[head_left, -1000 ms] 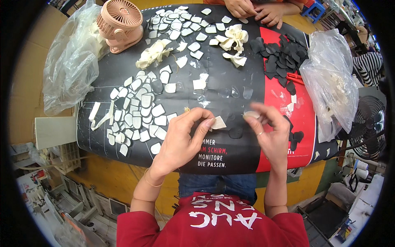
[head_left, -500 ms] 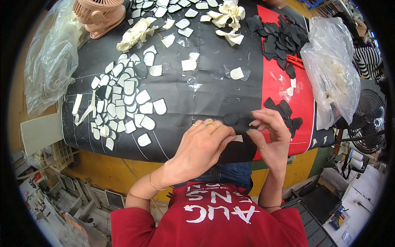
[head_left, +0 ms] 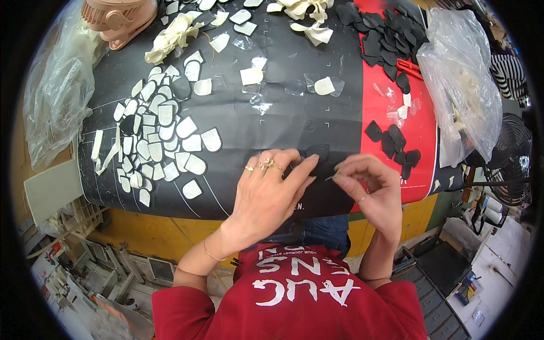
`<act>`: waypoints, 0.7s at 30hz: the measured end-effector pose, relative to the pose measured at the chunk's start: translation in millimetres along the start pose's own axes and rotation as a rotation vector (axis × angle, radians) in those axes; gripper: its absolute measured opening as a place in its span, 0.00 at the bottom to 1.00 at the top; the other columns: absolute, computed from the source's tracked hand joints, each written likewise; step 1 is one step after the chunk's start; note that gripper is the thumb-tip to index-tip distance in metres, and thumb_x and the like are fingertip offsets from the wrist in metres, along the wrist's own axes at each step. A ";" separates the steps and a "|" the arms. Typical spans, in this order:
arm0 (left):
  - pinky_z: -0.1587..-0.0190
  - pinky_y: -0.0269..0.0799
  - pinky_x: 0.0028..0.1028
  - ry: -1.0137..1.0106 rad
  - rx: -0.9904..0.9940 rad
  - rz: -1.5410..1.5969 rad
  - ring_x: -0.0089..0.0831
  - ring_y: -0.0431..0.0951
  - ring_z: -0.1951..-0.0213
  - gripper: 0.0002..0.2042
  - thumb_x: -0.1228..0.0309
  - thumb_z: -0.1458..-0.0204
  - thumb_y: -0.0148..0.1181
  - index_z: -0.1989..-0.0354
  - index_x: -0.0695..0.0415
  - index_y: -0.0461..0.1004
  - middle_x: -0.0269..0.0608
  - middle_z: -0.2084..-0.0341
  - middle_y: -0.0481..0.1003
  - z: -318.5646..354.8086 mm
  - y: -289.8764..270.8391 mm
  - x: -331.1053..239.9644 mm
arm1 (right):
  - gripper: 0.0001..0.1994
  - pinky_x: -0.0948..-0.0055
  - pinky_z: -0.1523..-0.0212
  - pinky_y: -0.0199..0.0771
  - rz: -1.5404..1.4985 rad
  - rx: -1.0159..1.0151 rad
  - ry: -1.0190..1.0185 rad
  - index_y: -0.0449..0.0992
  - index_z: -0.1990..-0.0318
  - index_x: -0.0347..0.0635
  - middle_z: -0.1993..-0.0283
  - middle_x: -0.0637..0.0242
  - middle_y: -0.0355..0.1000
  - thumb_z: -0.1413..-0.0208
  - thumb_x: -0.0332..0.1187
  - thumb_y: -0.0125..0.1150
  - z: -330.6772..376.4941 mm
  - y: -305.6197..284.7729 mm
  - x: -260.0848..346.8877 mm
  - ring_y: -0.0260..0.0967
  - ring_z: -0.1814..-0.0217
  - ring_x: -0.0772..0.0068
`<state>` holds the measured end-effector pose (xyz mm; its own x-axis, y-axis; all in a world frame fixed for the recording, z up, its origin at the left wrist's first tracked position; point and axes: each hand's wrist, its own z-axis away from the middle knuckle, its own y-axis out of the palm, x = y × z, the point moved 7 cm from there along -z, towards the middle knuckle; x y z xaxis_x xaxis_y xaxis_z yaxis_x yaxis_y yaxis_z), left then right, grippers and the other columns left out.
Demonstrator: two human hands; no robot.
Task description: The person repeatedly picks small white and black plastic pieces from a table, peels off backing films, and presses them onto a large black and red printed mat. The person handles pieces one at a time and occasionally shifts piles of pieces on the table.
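My left hand [head_left: 266, 192], with rings on its fingers, lies on the black table cover near the front edge, and its fingertips press on a small black petal-shaped piece [head_left: 318, 152]. Just to its right, my right hand [head_left: 368, 184] pinches a small thin pale sliver [head_left: 332, 177] between thumb and forefinger, close to the left fingertips. What the sliver is cannot be made out. Several white petal-shaped pieces [head_left: 164, 141] lie in rows to the left. A few more black pieces [head_left: 394, 144] lie on the red part of the cover [head_left: 379, 107] to the right.
A peach-coloured table fan [head_left: 116, 17] stands at the back left. Clear plastic bags hang at the left edge [head_left: 54, 90] and sit at the right [head_left: 464, 85]. A heap of black pieces [head_left: 385, 34] and cream strips [head_left: 303, 14] lie at the back. A black floor fan [head_left: 513, 158] stands to the right.
My view has tilted down and closer. Both hands have come down from holding a piece in the air to the cover, where the left now presses flat and the right pinches beside it.
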<state>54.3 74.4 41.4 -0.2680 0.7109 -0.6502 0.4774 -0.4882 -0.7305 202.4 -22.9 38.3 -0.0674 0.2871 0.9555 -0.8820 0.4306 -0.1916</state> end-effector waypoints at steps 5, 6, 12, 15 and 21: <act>0.51 0.65 0.38 0.049 -0.025 -0.171 0.36 0.73 0.56 0.17 0.69 0.50 0.67 0.50 0.55 0.78 0.38 0.56 0.71 6.1 7.4 4.1 | 0.05 0.84 0.63 0.72 -0.226 -0.123 0.156 0.77 0.58 0.31 0.63 0.69 0.77 0.41 0.21 0.64 -4.9 10.1 -10.6 0.73 0.64 0.84; 0.51 0.65 0.38 0.055 -0.026 -0.190 0.35 0.73 0.56 0.17 0.68 0.50 0.67 0.51 0.55 0.78 0.37 0.56 0.71 8.3 8.6 3.8 | 0.07 0.83 0.63 0.73 -0.180 -0.135 0.125 0.76 0.55 0.32 0.63 0.67 0.77 0.39 0.22 0.62 -7.1 14.7 -9.7 0.72 0.64 0.84; 0.51 0.64 0.37 0.069 -0.021 -0.205 0.33 0.73 0.55 0.16 0.66 0.50 0.66 0.52 0.55 0.79 0.36 0.54 0.71 12.3 15.4 6.0 | 0.07 0.85 0.64 0.71 0.109 -0.221 0.122 0.78 0.55 0.31 0.64 0.68 0.78 0.40 0.23 0.64 -9.1 24.6 -13.4 0.72 0.65 0.86; 0.52 0.65 0.38 0.057 -0.016 -0.210 0.35 0.73 0.57 0.18 0.69 0.53 0.69 0.52 0.53 0.80 0.36 0.55 0.71 11.8 16.2 4.9 | 0.06 0.86 0.68 0.67 0.204 -0.246 0.086 0.79 0.58 0.32 0.67 0.70 0.78 0.40 0.25 0.65 -10.1 27.7 -13.1 0.68 0.69 0.89; 0.52 0.66 0.39 0.057 -0.028 -0.252 0.35 0.73 0.57 0.19 0.69 0.54 0.70 0.51 0.52 0.80 0.35 0.55 0.71 11.5 17.7 2.4 | 0.05 0.77 0.70 0.69 0.295 -0.282 0.061 0.78 0.61 0.33 0.69 0.63 0.78 0.41 0.25 0.64 -9.8 29.8 -9.2 0.71 0.72 0.77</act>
<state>52.5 61.6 24.4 -0.3338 0.8363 -0.4350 0.4246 -0.2786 -0.8614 181.3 -4.3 21.7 -0.2624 0.4799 0.8372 -0.6659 0.5378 -0.5170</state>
